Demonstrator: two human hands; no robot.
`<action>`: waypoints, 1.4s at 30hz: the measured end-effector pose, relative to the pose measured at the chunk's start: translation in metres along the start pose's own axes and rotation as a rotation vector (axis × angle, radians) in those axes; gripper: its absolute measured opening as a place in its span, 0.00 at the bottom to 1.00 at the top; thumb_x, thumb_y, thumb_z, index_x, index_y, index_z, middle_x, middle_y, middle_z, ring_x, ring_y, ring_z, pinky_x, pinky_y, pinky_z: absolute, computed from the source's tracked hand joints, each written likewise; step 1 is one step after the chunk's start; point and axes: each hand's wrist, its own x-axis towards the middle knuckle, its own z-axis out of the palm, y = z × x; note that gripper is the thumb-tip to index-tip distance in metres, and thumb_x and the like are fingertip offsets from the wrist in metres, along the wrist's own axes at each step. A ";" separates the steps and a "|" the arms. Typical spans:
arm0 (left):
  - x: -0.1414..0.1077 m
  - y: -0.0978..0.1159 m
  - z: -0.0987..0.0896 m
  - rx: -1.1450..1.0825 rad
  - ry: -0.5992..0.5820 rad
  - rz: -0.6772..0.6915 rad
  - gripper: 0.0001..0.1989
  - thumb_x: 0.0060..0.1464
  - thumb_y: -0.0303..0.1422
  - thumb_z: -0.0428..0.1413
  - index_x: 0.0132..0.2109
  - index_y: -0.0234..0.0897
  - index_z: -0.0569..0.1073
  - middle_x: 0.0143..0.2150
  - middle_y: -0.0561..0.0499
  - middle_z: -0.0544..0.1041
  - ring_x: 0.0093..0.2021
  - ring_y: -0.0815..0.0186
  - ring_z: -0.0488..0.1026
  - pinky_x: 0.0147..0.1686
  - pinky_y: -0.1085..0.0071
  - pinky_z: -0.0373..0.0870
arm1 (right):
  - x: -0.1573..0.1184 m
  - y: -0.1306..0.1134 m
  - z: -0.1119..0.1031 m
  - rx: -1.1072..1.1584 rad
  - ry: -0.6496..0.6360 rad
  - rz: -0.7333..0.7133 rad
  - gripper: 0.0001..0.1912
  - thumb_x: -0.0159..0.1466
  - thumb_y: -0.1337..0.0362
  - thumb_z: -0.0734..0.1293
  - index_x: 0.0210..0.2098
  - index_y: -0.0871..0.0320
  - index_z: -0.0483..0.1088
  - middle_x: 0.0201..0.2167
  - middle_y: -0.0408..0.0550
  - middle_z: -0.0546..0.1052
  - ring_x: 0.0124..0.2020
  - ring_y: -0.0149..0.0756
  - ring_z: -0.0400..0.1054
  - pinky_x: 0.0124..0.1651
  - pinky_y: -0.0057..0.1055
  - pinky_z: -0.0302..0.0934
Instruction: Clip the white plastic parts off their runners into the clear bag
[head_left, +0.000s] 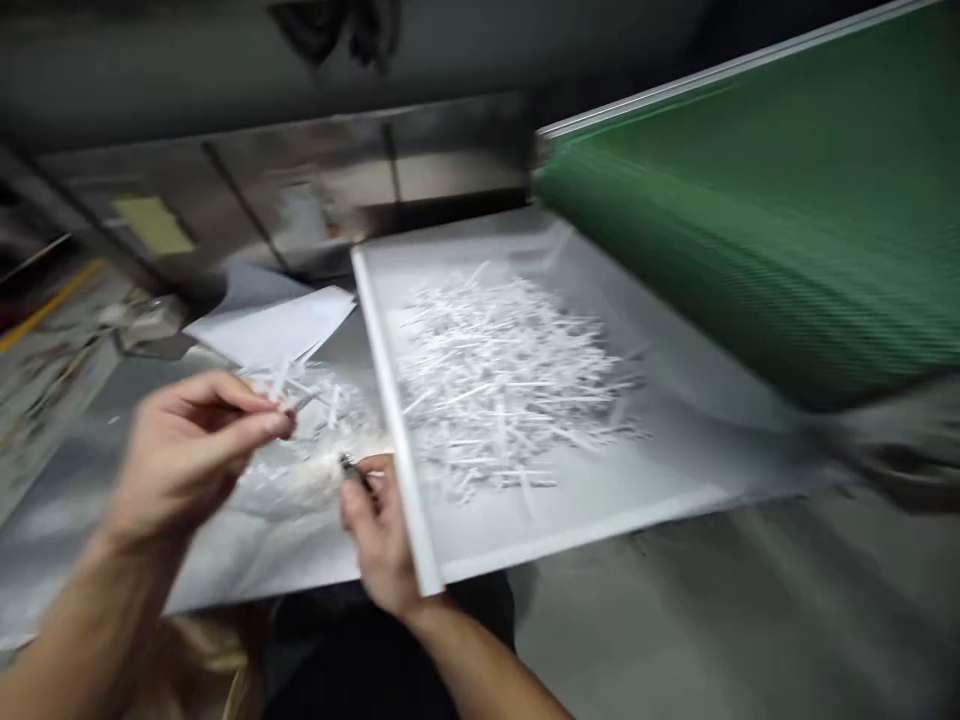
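Note:
My left hand [191, 445] is closed in a pinch, thumb against forefinger. A thin white strip [282, 378] shows at its fingertips. To its right and lower, my right hand [382, 535] is wrapped round a small dark tool with a metal tip [358, 474]; blur hides its exact kind. That hand is beside the raised left edge of a white tray [480, 560], partly behind it. A heap of thin white strips [517, 380] lies in the tray. More loose white pieces [330, 405] are scattered on the table between and beyond my hands.
A green ribbed conveyor belt [750, 220] slopes over the tray's right side. White paper sheets [274, 325] lie behind my left hand on the grey table [232, 560]. A yellow note [154, 224] is on the metal panel at the back. Brown bag-like material [187, 670] is below the table.

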 end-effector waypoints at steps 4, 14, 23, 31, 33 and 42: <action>-0.071 -0.060 -0.036 -0.115 0.116 -0.247 0.16 0.44 0.39 0.81 0.35 0.39 0.85 0.31 0.52 0.86 0.29 0.69 0.83 0.32 0.78 0.84 | -0.003 -0.003 -0.002 0.000 -0.021 0.061 0.16 0.76 0.46 0.68 0.48 0.51 0.66 0.27 0.35 0.65 0.26 0.30 0.57 0.29 0.28 0.53; -0.077 -0.086 -0.050 -0.075 0.033 -0.164 0.09 0.56 0.28 0.74 0.43 0.47 0.89 0.41 0.51 0.87 0.40 0.71 0.85 0.39 0.82 0.82 | 0.016 -0.018 0.020 -0.195 0.033 -0.065 0.06 0.71 0.61 0.74 0.42 0.53 0.73 0.25 0.36 0.73 0.24 0.28 0.64 0.28 0.26 0.60; -0.087 -0.080 -0.050 0.049 0.054 -0.260 0.05 0.60 0.30 0.71 0.43 0.44 0.87 0.41 0.52 0.88 0.39 0.68 0.86 0.39 0.78 0.84 | 0.014 -0.023 0.018 -0.199 0.036 0.011 0.05 0.67 0.65 0.76 0.42 0.54 0.76 0.29 0.39 0.77 0.27 0.27 0.70 0.30 0.24 0.64; -0.086 -0.083 -0.045 0.267 -0.153 -0.039 0.09 0.63 0.29 0.69 0.49 0.47 0.87 0.44 0.54 0.89 0.43 0.66 0.87 0.45 0.73 0.85 | 0.011 -0.020 0.017 -0.178 -0.041 0.064 0.06 0.72 0.61 0.74 0.45 0.53 0.75 0.30 0.39 0.74 0.28 0.29 0.67 0.31 0.26 0.64; -0.084 -0.083 -0.045 0.268 -0.200 -0.006 0.11 0.63 0.27 0.69 0.50 0.48 0.87 0.45 0.54 0.89 0.43 0.65 0.87 0.46 0.71 0.86 | 0.011 -0.020 0.018 -0.196 -0.054 0.047 0.05 0.72 0.61 0.74 0.45 0.53 0.74 0.30 0.39 0.74 0.29 0.30 0.68 0.32 0.28 0.65; -0.079 -0.080 -0.043 0.251 -0.263 0.049 0.07 0.68 0.29 0.64 0.47 0.44 0.87 0.41 0.50 0.88 0.39 0.62 0.87 0.40 0.68 0.85 | 0.010 -0.020 0.017 -0.185 -0.119 -0.034 0.05 0.72 0.64 0.75 0.46 0.51 0.76 0.32 0.40 0.78 0.30 0.31 0.70 0.34 0.29 0.67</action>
